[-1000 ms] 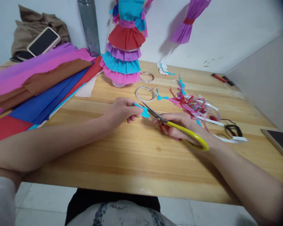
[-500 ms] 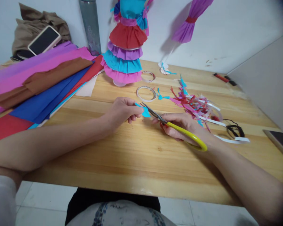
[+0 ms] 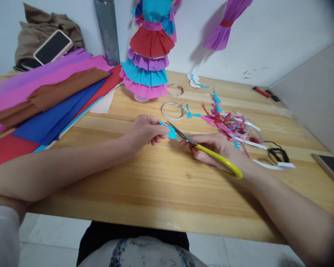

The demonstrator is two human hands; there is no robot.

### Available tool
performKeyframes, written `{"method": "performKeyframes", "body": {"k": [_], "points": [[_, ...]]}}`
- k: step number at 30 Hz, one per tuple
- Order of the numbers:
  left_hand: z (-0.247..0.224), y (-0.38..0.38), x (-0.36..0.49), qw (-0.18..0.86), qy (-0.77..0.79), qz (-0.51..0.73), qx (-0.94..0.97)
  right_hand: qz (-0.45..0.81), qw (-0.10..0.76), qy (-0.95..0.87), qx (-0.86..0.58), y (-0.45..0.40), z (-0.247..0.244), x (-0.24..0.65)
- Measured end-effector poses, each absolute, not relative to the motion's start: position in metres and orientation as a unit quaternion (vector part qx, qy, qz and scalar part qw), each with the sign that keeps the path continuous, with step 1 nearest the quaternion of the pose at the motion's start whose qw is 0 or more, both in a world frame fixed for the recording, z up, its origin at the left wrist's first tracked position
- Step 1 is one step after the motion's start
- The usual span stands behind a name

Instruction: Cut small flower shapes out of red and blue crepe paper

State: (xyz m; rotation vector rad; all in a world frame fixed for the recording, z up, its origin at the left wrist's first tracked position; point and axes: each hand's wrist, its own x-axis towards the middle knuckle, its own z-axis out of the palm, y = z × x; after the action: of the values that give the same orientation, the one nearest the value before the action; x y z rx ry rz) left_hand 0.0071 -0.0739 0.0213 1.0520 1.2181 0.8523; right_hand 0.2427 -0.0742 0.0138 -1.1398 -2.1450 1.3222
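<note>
Between its thumb and fingers, my left hand (image 3: 149,131) pinches a small piece of bright blue crepe paper (image 3: 172,132). My right hand (image 3: 214,146) is closed round a pair of scissors (image 3: 215,158) with yellow handles. The scissor blades point up and left, and their tips lie at the upper edge of the blue paper, close to my left thumb. Both hands are just above the wooden table (image 3: 156,185). Beyond them stands a tiered paper dress (image 3: 151,46) in blue, red, purple and pink.
Folded crepe paper sheets (image 3: 64,111) cover the table's left side. Two tape rolls (image 3: 173,110) lie past my hands. A heap of coloured scraps (image 3: 231,124) is at the right, near a black hair tie (image 3: 278,154) and a phone (image 3: 331,167). A bottle (image 3: 108,33) stands behind.
The scissors' yellow handle has shifted very slightly in my right hand. My left hand and the blue paper stay in place.
</note>
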Motion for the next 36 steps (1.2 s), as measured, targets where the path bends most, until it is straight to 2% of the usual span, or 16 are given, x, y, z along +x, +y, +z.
{"method": "performKeyframes", "body": {"k": [25, 36], "points": [[0.0193, -0.0734, 0.0067, 0.624, 0.523, 0.365, 0.452, 0.537, 0.163, -0.731, -0.389, -0.0751, 0.0135, 0.2444], [0.0188, -0.0742, 0.0060, 0.633, 0.534, 0.325, 0.456, 0.471, 0.142, -0.781, -0.385, -0.0696, 0.0192, 0.2463]]}}
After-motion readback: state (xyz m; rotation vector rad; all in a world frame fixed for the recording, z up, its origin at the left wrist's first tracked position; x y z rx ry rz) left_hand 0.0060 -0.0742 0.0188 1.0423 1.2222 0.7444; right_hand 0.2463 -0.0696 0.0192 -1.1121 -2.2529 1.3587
